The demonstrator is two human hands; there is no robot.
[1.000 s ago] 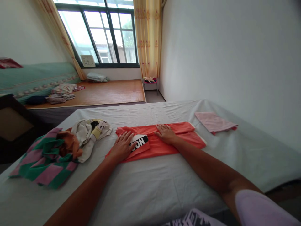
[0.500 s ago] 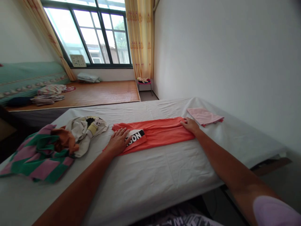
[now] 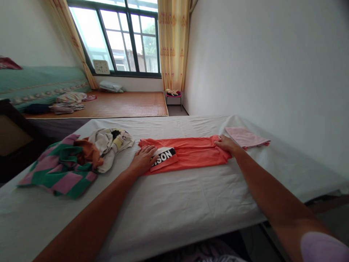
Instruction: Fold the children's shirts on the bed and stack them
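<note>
An orange T-shirt (image 3: 196, 154) lies folded into a long strip on the white-sheeted table (image 3: 174, 203). At its left end a folded-over part shows a white and black print with partly covered letters. My left hand (image 3: 144, 157) rests flat over that end, fingers spread on the cloth. At the opposite end, my right hand (image 3: 225, 143) pinches the upper corner of the shirt between thumb and fingers. Just beyond my right hand lies a folded pink cloth (image 3: 247, 137).
A heap of clothes sits to the left: a green and pink checked garment (image 3: 64, 174), a brown one (image 3: 89, 154) and a cream one (image 3: 109, 142). Behind the table are a bed (image 3: 131, 103) and a small stool (image 3: 173, 95). A white wall (image 3: 261, 65) runs along the right.
The view has turned slightly left, so everything sits further right in the picture. My left hand stays on the shirt, and my right hand keeps its pinch on the far end.
</note>
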